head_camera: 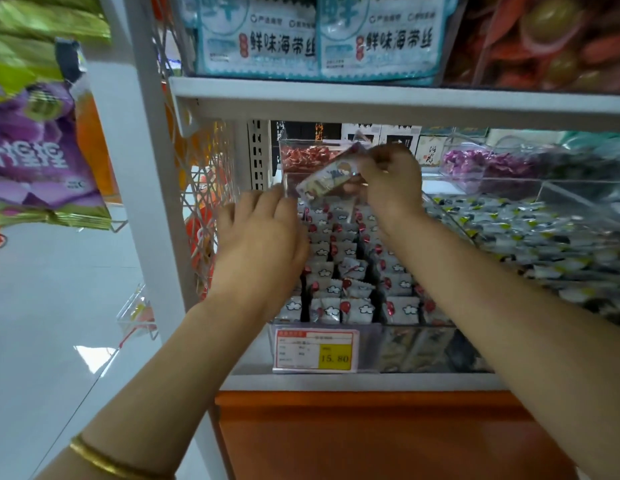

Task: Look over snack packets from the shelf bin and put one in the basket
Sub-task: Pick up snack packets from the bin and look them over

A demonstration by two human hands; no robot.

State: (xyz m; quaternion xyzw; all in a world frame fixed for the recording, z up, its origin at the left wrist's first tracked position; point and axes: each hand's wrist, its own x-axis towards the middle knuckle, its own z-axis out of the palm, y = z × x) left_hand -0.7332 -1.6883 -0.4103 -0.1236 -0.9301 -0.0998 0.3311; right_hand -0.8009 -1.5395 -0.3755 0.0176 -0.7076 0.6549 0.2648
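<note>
Right hand [388, 181] pinches a packet [327, 181] above the far edge of the bin [422, 348], left hand [263, 237] spread flat; that light pinch may drop it.

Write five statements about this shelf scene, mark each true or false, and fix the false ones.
1. The right hand pinches a snack packet raised above the clear bin. True.
2. The left hand grips a second packet. False: its fingers are straight and hold nothing.
3. The price tag on the bin's front reads 15.80. True.
4. The bin is nearly empty. False: rows of small white packets fill it.
5. A gold bangle sits on the right wrist. False: it is on the left wrist.
</note>
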